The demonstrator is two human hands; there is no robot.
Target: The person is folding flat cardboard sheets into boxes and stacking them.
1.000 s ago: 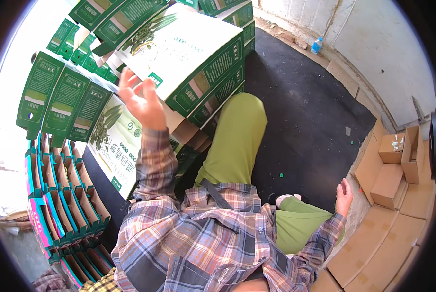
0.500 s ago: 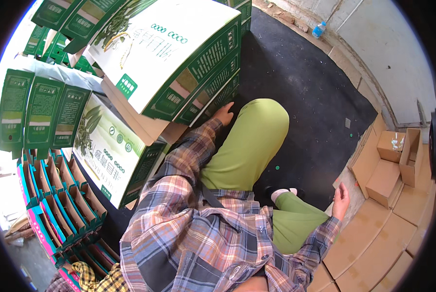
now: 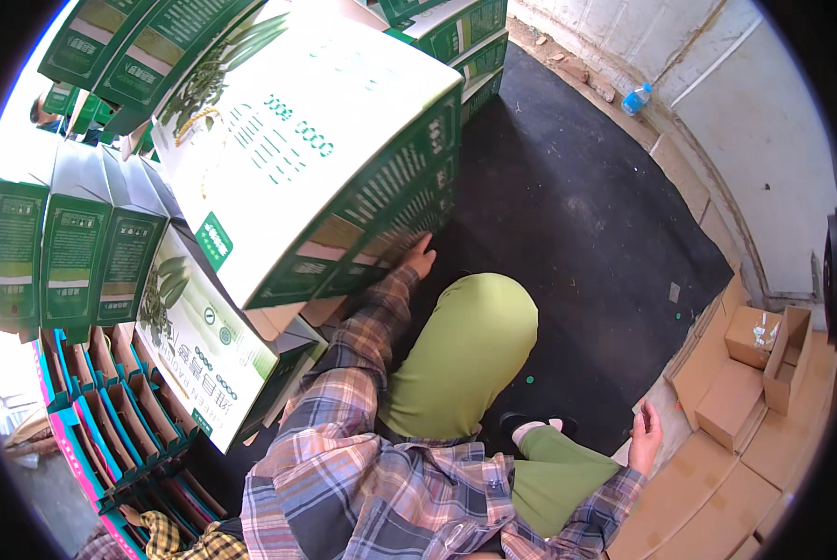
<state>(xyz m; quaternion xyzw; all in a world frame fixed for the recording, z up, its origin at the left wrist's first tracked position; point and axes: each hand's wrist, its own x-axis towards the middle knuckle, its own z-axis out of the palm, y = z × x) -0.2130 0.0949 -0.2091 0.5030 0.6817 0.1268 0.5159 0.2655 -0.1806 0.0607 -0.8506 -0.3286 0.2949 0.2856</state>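
Observation:
A stack of large green-and-white printed cartons [image 3: 278,159] with rope handles leans over at the left. My left forearm runs along its lower side. My left hand [image 3: 416,259] presses on the lowest edge of the upper cartons; one finger sticks out and the rest are partly hidden against the cardboard. Beneath and nearer lies another printed carton [image 3: 199,350], on its side. On the right, my right hand [image 3: 645,439] hangs in the air with loosely bent fingers apart, holding nothing. Its closest neighbours are the plain brown cardboard boxes [image 3: 731,401].
A black mat [image 3: 577,205] covers the floor ahead. A blue-capped bottle [image 3: 636,99] lies by the pale wall. More green cartons [image 3: 77,252] stand left, above dividered teal-and-pink boxes [image 3: 119,420]. Another person's yellow-and-black plaid sleeve [image 3: 171,537] shows at lower left.
The upper cartons have shifted and tilted against my left hand, their print now blurred. My left hand sits lower in view. The whole view has also shifted; my right hand remains free.

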